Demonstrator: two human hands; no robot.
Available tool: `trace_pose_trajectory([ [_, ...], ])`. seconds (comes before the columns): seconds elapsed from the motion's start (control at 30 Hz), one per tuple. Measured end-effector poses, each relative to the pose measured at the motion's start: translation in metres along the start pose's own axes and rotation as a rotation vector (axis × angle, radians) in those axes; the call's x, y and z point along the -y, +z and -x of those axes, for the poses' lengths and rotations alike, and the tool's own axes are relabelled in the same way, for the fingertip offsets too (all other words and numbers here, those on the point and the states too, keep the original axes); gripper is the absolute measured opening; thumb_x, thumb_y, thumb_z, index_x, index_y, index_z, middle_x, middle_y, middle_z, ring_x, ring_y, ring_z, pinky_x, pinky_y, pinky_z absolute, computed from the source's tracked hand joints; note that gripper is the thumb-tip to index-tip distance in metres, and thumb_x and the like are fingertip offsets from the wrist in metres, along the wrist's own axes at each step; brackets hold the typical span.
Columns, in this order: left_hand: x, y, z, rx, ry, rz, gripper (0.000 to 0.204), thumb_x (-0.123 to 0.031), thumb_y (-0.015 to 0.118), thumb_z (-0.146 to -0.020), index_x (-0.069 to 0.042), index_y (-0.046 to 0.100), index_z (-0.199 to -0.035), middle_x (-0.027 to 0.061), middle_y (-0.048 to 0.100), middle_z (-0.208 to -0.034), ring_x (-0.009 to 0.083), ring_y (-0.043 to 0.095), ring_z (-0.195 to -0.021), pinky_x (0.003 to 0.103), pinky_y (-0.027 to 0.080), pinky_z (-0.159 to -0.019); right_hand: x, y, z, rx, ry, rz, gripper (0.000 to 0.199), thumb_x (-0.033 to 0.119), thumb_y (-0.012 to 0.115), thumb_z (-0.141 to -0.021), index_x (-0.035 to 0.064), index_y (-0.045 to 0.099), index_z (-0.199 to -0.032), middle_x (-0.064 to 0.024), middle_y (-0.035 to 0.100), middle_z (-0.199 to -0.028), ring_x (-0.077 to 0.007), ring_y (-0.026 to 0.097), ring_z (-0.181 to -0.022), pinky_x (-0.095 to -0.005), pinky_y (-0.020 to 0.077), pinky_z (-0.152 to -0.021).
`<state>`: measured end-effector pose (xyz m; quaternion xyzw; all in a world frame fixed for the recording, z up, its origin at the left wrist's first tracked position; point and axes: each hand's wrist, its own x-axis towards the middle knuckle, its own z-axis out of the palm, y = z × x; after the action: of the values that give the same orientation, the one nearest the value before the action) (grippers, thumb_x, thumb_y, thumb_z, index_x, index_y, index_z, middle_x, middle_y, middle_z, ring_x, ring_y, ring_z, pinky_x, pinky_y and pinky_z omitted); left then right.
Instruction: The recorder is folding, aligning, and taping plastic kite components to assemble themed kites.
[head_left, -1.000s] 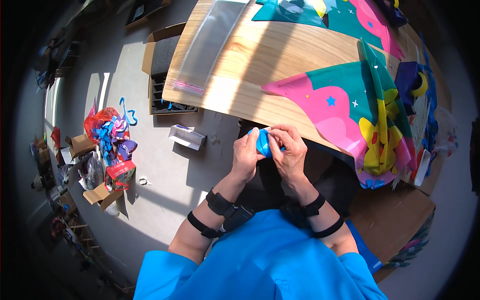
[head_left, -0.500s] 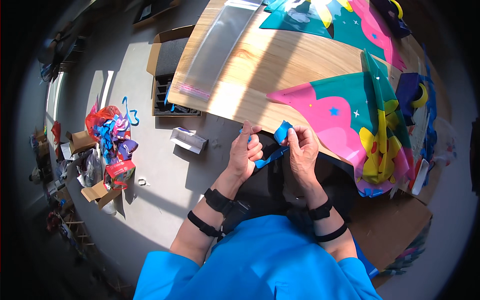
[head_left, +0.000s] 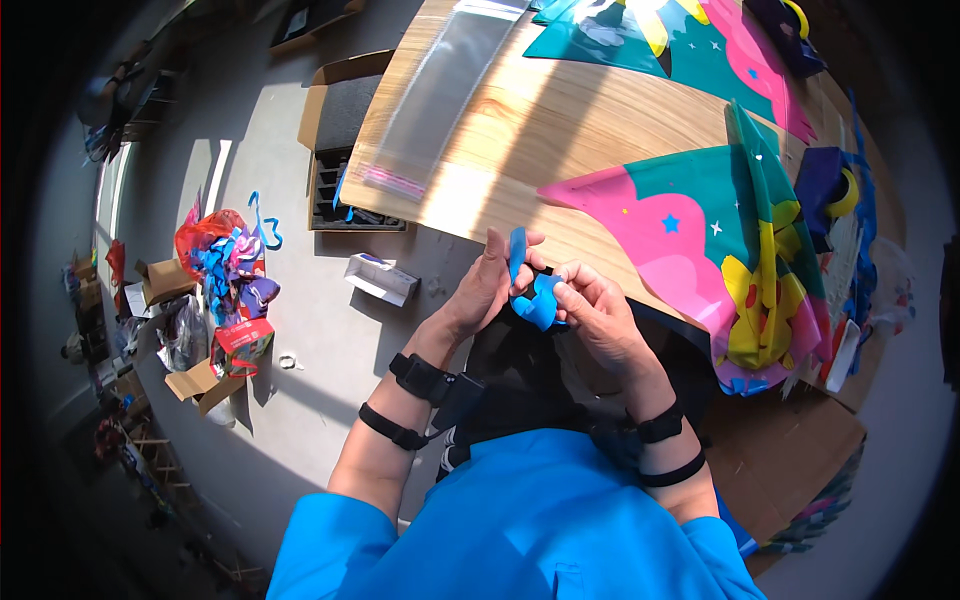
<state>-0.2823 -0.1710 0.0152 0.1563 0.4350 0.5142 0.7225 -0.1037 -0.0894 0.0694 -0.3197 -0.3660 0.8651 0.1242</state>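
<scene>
Pinching with the right hand [head_left: 608,318], between thumb and fingers, a narrow, thin blue strip [head_left: 541,306], bent in loops. Touching the same strip with the left hand [head_left: 482,288], with fingers partly curled; cannot tell if pinching there. Holding it in the air, just off the near edge of the pale wooden counter [head_left: 620,110], close beside a pink-and-green printed sheet [head_left: 690,262].

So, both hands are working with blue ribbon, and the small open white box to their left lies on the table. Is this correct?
Not quite: the small open white box lies on the floor, not on the table, as the head view shows. The left hand and the right hand are indeed working with blue ribbon, and the box is to their left.
</scene>
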Motion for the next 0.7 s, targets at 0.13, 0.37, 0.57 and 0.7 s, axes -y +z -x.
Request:
trace_pose_trajectory([
  [0.13,-0.010,0.029,0.013,0.065,-0.018,0.032,0.104,-0.081,0.027,-0.087,0.004,0.025,-0.148,0.0135,0.047,-0.139,0.0202,0.043,-0.131,0.037,0.035,-0.108,-0.012,0.003,-0.012,-0.195,-0.102,0.208,0.009,0.012,0.055,-0.099,0.0030,0.056,-0.098,-0.0013,0.060,-0.083,-0.0058,0.055,-0.073,-0.0219,0.0459,-0.065],
  [0.37,0.004,0.029,0.015,-0.045,0.060,-0.249,0.060,-0.042,0.028,-0.105,0.004,0.040,-0.142,0.0106,0.054,-0.126,0.0154,0.050,-0.116,0.031,0.039,-0.101,-0.031,0.010,-0.013,-0.408,-0.239,0.374,0.005,0.005,0.059,-0.094,0.0001,0.057,-0.093,-0.0038,0.061,-0.080,-0.0070,0.057,-0.067,-0.0234,0.0469,-0.062],
  [0.57,0.018,0.040,0.013,-0.163,0.138,-0.049,0.052,-0.030,0.030,-0.104,0.005,0.045,-0.139,0.0125,0.056,-0.128,0.0194,0.053,-0.120,0.033,0.038,-0.106,-0.030,0.025,-0.011,-0.520,-0.352,0.469,0.004,0.001,0.062,-0.089,-0.0020,0.060,-0.091,-0.0055,0.063,-0.081,-0.0087,0.059,-0.065,-0.0245,0.0482,-0.062],
  [0.7,0.026,0.058,0.010,-0.238,0.165,0.248,0.055,-0.033,0.030,-0.102,0.004,0.042,-0.141,0.0135,0.052,-0.135,0.0220,0.050,-0.125,0.036,0.038,-0.108,-0.029,0.036,-0.007,-0.613,-0.393,0.568,0.004,-0.001,0.065,-0.085,-0.0019,0.063,-0.088,-0.0079,0.064,-0.086,-0.0099,0.062,-0.067,-0.0247,0.0490,-0.060],
])
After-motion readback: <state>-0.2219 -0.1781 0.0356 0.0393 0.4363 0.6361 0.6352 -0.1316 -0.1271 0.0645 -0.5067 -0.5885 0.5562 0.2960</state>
